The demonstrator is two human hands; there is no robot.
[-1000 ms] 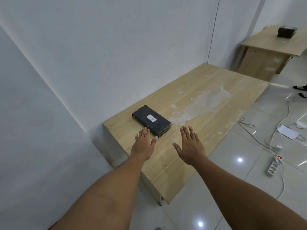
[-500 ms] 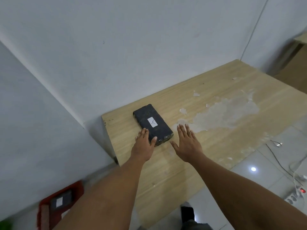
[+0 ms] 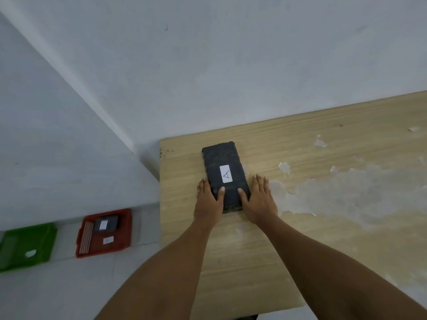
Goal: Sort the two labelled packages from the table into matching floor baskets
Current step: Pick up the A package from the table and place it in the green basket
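Lying flat near the back left corner of the pale wooden table (image 3: 254, 250), the black rectangular package (image 3: 223, 172) shows a white label (image 3: 226, 173) marked with what reads as an A. It looks like a rigid, brick-like block in a rough dark wrap, probably dense enough to want both hands; the long sides near its closer end seem the best hold, since the wrap looks grippy rather than slick. The left hand (image 3: 209, 202) and right hand (image 3: 260, 202) flank that closer end, fingers loosely spread flat beside it, both thumbs resting on its top face. Neither hand has closed round it yet. On the floor to the left stand a red plastic basket (image 3: 124, 229), already holding a dark labelled package (image 3: 106, 224), and beyond it a green plastic basket (image 3: 44, 245).
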